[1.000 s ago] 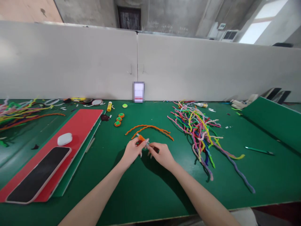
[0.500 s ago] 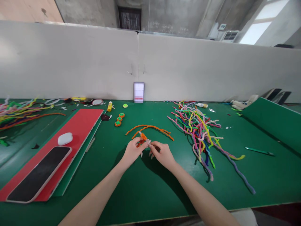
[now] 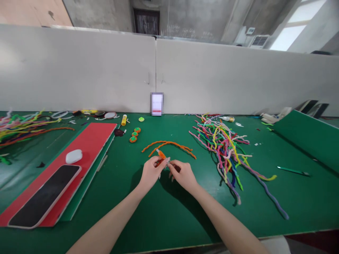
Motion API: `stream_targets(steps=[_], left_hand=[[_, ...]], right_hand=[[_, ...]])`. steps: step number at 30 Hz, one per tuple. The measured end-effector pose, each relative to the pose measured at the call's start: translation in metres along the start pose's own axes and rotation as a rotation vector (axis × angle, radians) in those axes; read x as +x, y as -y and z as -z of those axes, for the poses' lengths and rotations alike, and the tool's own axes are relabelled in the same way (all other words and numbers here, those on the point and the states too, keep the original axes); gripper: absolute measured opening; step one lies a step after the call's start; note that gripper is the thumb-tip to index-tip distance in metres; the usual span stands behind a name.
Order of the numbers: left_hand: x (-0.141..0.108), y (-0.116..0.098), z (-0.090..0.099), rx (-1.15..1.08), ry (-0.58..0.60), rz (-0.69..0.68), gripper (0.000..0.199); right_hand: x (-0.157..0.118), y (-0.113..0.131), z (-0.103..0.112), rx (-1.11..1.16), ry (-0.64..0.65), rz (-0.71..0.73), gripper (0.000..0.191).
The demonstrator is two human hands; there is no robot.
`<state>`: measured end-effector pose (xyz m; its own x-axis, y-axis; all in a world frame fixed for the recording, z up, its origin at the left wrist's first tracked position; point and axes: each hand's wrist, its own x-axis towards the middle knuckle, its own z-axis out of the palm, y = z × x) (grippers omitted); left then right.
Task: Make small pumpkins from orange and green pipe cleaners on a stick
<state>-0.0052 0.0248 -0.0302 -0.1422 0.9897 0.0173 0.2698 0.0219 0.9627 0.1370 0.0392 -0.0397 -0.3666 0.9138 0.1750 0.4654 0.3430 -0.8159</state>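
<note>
My left hand (image 3: 151, 171) is closed on a small orange fuzzy piece (image 3: 161, 154) with a whitish end, over the middle of the green table (image 3: 169, 225). Right beside it, my right hand (image 3: 182, 173) has thumb and forefinger pinched at the near end of that piece; what they grip is too small to make out. Just beyond the hands lie two curved orange fuzzy stems (image 3: 172, 142). Further left sit small orange rounds with green tops (image 3: 135, 134) in a row.
At the right lies a heap of coloured fuzzy stems (image 3: 225, 144) and a green craft knife (image 3: 293, 171). Red and green boards at the left carry a phone (image 3: 45, 197) and a white case (image 3: 73, 156). A glue stick (image 3: 124, 120) and a lit device (image 3: 157, 104) stand behind.
Both hands stay together in nearly the same place. The fingers of my right hand have shifted slightly around the near end of the orange piece.
</note>
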Motion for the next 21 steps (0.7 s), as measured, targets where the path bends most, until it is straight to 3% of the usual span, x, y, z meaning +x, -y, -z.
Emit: stream_targets(steps=[12, 21], left_hand=[[-0.0046, -0.0008, -0.0039, -0.040, -0.033, -0.009, 0.034], [-0.0044, -0.0016, -0.0065, -0.187, -0.013, 0.128, 0.033]], right_hand=[[-0.0008, 0.0006, -0.0010, -0.158, -0.054, 0.051, 0.026], [-0.0030, -0.0033, -0.0045, -0.301, -0.106, 0.133, 0.026]])
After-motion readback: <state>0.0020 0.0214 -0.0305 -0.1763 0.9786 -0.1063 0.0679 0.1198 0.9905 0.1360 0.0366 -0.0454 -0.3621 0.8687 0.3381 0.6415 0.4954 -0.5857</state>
